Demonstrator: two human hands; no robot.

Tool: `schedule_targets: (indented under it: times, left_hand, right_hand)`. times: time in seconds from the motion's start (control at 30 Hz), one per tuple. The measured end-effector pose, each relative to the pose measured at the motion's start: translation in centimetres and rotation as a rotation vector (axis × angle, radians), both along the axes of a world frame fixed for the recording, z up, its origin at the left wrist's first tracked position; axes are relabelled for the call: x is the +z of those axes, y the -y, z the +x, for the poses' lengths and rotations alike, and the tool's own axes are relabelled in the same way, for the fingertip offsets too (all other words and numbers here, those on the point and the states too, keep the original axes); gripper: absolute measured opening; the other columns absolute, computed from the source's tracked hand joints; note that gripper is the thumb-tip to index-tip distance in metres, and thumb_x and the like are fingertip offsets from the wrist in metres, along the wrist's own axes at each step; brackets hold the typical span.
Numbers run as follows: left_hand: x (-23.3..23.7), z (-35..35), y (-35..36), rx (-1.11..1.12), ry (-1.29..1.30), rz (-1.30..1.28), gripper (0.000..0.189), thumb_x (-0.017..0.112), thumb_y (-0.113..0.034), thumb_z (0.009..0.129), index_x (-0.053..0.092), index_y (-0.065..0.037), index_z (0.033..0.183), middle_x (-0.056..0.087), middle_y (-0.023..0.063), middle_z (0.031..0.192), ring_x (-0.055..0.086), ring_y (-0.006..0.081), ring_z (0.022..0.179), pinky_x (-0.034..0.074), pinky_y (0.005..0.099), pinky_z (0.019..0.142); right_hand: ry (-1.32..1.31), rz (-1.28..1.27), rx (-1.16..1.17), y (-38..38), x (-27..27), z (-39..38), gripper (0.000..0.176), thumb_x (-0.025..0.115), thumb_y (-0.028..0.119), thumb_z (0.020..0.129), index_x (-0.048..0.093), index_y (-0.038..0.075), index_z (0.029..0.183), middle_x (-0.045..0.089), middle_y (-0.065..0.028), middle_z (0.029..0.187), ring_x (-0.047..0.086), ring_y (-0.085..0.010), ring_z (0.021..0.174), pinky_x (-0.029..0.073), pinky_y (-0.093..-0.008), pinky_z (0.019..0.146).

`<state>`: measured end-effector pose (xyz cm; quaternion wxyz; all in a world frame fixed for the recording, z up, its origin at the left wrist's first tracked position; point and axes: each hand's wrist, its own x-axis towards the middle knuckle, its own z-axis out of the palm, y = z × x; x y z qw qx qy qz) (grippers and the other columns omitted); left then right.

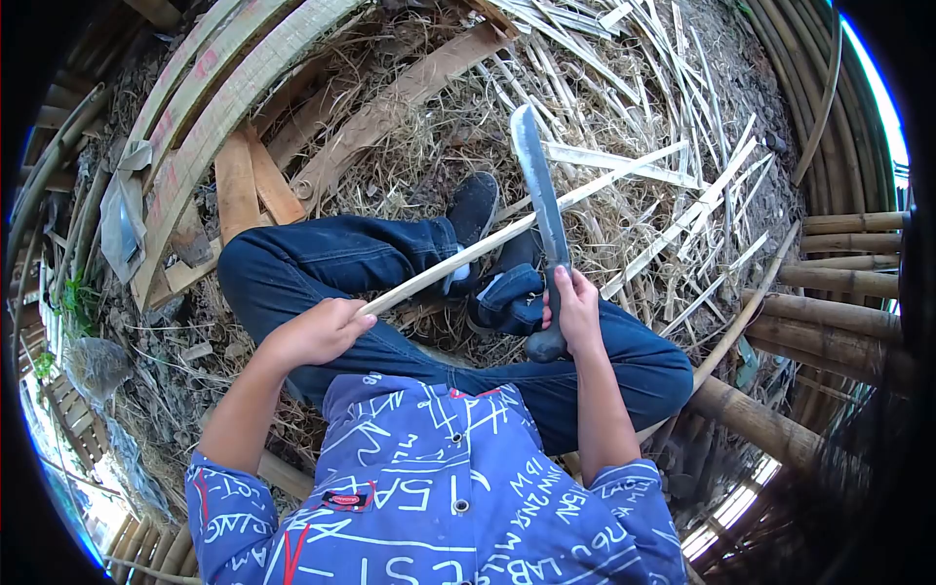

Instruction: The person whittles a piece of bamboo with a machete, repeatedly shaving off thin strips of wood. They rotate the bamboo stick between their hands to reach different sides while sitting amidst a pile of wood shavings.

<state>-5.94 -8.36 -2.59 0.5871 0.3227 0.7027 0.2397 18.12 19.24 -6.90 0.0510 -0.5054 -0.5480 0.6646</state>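
Above the legs, left hand clasps the bamboo strip, right hand the machete; paring apparently underway, needing a steady blade angle

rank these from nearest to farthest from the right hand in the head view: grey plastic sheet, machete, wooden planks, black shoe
1. machete, gripped in the right hand itself
2. black shoe, up and to the left, beside the blade
3. wooden planks, farther left, beyond the left hand gripping the bamboo strip
4. grey plastic sheet, at the far left edge
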Motion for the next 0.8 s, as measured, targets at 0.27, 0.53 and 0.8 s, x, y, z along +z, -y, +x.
schedule_targets:
  times: [0.27, 0.53, 0.8]
  left_hand:
    - [0.3, 0.4, -0.5, -0.012, -0.068, 0.06, 0.034, 0.047, -0.028, 0.1, 0.053, 0.0, 0.082, 0.051, 0.0059, 0.061, 0.047, 0.0152, 0.056, 0.042, 0.0336, 0.055]
    - [0.2, 0.0, -0.2, 0.001, -0.058, 0.032, 0.034, 0.048, -0.028, 0.1, 0.052, 0.001, 0.082, 0.05, 0.0053, 0.061, 0.046, 0.015, 0.057, 0.041, 0.0339, 0.055]
    - [0.0, -0.1, -0.6, -0.037, -0.068, 0.039, 0.036, 0.048, -0.029, 0.1, 0.052, 0.002, 0.083, 0.05, 0.0083, 0.06, 0.047, 0.0169, 0.056, 0.041, 0.0357, 0.055]
  right_hand:
    - [-0.022, -0.076, -0.022, 0.5, 0.1, -0.6, 0.029, 0.052, 0.034, 0.099, 0.055, 0.005, 0.093, 0.055, -0.003, 0.065, 0.051, -0.0086, 0.045, 0.044, -0.0241, 0.039]
    - [0.0, -0.064, -0.031, 1.5, 0.1, -1.0, 0.029, 0.056, 0.032, 0.097, 0.057, 0.004, 0.093, 0.056, -0.003, 0.065, 0.051, -0.0077, 0.045, 0.044, -0.0237, 0.038]
    - [-0.037, -0.102, -0.001, 1.6, 0.3, -0.7, 0.028, 0.055, 0.032, 0.098, 0.056, 0.004, 0.094, 0.056, -0.0031, 0.065, 0.052, -0.0086, 0.045, 0.044, -0.0245, 0.038]
